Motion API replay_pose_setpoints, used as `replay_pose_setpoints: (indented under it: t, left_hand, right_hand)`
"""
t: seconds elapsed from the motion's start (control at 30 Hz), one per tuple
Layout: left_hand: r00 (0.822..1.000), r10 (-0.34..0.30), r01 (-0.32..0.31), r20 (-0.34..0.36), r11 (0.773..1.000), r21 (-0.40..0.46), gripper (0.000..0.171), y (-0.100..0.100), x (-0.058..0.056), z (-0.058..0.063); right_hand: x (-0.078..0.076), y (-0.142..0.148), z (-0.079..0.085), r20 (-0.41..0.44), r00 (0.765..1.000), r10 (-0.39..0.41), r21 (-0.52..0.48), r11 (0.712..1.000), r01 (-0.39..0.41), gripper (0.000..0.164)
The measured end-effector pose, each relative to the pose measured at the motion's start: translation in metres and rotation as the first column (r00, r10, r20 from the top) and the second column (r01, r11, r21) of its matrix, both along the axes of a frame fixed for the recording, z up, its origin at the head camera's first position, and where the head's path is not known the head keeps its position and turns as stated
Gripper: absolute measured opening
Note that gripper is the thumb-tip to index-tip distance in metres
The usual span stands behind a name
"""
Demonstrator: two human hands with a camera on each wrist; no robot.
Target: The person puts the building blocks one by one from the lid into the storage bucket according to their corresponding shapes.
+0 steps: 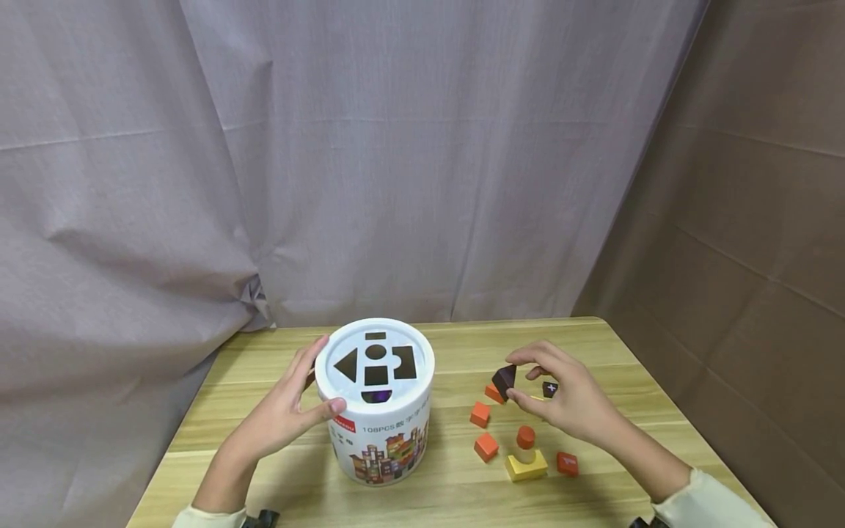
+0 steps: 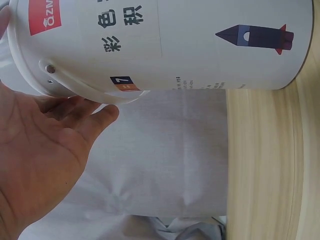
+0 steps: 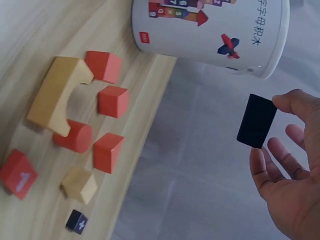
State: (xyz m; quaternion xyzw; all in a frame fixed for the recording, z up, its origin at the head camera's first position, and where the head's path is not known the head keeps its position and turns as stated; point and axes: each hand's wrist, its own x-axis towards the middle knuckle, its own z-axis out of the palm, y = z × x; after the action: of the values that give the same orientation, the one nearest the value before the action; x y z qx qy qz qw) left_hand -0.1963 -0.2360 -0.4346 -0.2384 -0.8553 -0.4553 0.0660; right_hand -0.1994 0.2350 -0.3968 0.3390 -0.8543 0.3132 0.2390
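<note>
My left hand (image 1: 280, 411) grips the rim of a white toy-block bucket (image 1: 412, 429), thumb at the front and fingers along the left side. Its lid (image 1: 353, 337) has cut-out holes, among them a triangle, a circle and a square. Something purple shows through the half-round hole. A white carrying handle (image 2: 85, 90) hangs close to my left fingers in the left wrist view. Right of the bucket, my right hand (image 1: 571, 396) pinches a dark block (image 3: 257, 121) between thumb and fingertips, raised above the table. Its face toward the right wrist camera is rectangular.
Loose blocks lie below and around my right hand: a yellow arch (image 1: 527, 468), an orange cylinder (image 1: 525, 437), orange blocks (image 1: 486, 447), a red block (image 1: 567, 463) with a white mark and a small black block (image 3: 76, 221). Grey curtains (image 1: 396, 183) hang behind the wooden table (image 1: 449, 499).
</note>
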Motion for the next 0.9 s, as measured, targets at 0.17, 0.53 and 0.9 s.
replay_pose_setpoints:
  t: [0.17,0.53,0.9]
  left_hand:
    - [1.000,-0.005,0.005,-0.015,1.000,0.004,0.110,0.000,-0.001,0.000]
    - [1.000,-0.001,0.001,-0.019,1.000,-0.002,0.108,0.001,-0.001,0.001]
    - [1.000,-0.003,0.002,-0.028,1.000,-0.012,0.109,0.000,-0.001,0.001]
  right_hand:
    - [-0.002,-0.008,0.008,-0.002,1.000,0.015,-0.018,1.000,-0.015,0.056]
    - [-0.005,-0.031,0.026,0.005,0.993,0.117,-0.070,0.991,-0.117,0.053]
    - [-0.006,-0.054,0.036,0.038,0.987,0.153,-0.098,0.984,-0.149,0.046]
